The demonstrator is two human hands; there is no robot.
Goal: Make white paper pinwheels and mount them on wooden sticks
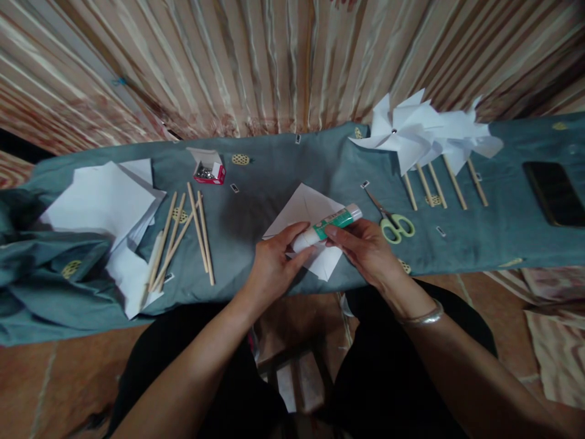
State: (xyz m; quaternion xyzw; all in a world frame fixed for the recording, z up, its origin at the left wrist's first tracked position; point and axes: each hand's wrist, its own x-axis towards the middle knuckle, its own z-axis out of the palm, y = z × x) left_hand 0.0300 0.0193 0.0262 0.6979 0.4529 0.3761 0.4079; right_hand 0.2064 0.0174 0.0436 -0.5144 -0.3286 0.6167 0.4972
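Left hand (274,257) and right hand (371,251) pinch a white-and-green plastic glue stick (340,220) between bent fingers; likely light, stiff and slippery, best held by its barrel.

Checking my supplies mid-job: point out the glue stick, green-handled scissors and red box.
Glue stick (337,221): head view, on its green label.
Green-handled scissors (385,213): head view, near the pivot.
Red box (206,179): head view, red front wall.

Prob. looking like a home: striped curtain (283,67) is hanging behind pineapple-print cloth (329,164), brown flr tiles (77,372) are showing below.
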